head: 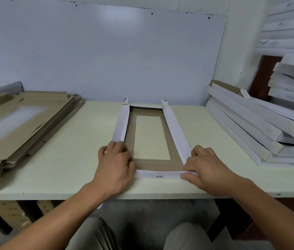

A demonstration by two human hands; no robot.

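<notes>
The cardboard frame [151, 164] lies flat by the counter [74, 150] front edge, within easy reach, so its white flaps [176, 130] can be folded up: left hand [114, 163] and right hand [205, 168] each hold a front corner in a closed, pinching grip.

table [74, 150] | centre: frame [175, 127] flat on it, long sides front to back; left hand [115, 165] on near left corner; right hand [207, 168] on near right corner | left: cardboard stack [25, 120] | right: box stack [251, 127] | behind: board [106, 60] upright
</notes>
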